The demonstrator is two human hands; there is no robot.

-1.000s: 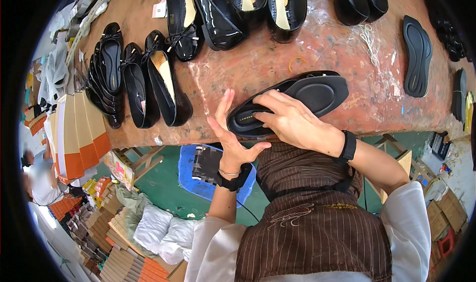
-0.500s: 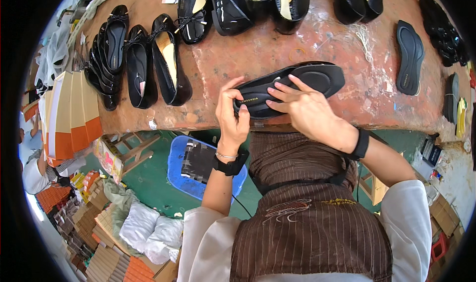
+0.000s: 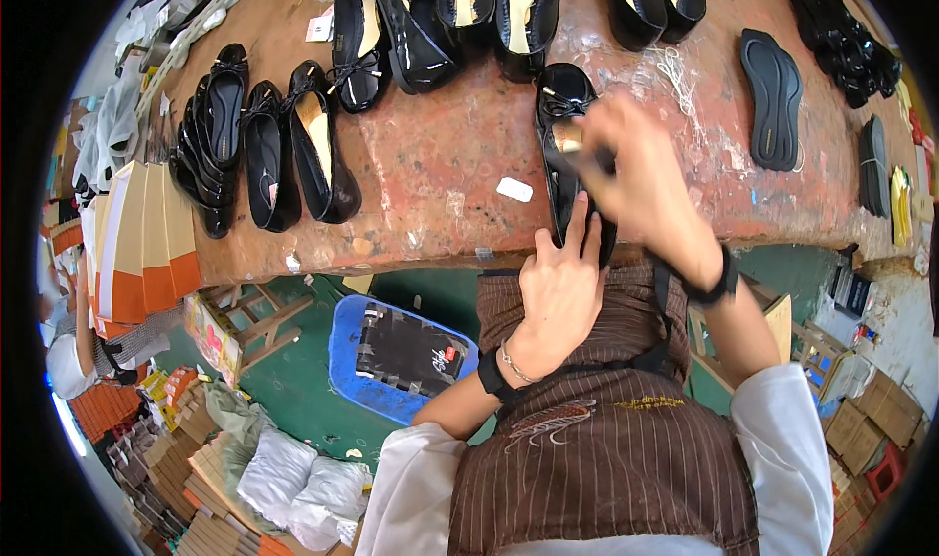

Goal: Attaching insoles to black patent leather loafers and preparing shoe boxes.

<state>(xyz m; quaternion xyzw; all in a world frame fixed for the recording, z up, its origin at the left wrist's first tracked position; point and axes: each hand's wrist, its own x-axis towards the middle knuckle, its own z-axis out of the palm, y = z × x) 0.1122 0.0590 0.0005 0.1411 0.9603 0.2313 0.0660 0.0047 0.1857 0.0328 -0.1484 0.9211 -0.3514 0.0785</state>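
A glossy black flat shoe with a small bow lies lengthwise at the front edge of the worn red-brown workbench, opening upward. My left hand grips its heel end at the bench edge. Blurred with motion, my right hand reaches over the shoe, fingers at its opening and on its tan insole. A small white tag rests on the bench just left of the shoe.
Several black flats sit at the bench's left and more along the far edge. A loose black sole lies at right. Below are a blue bin, stacked boxes, white bags, and another person at far left.
The shoe was sole-up and lying crosswise in both hands; now it is turned opening-up, pointing away, with my left hand at the heel and my right hand at its opening.
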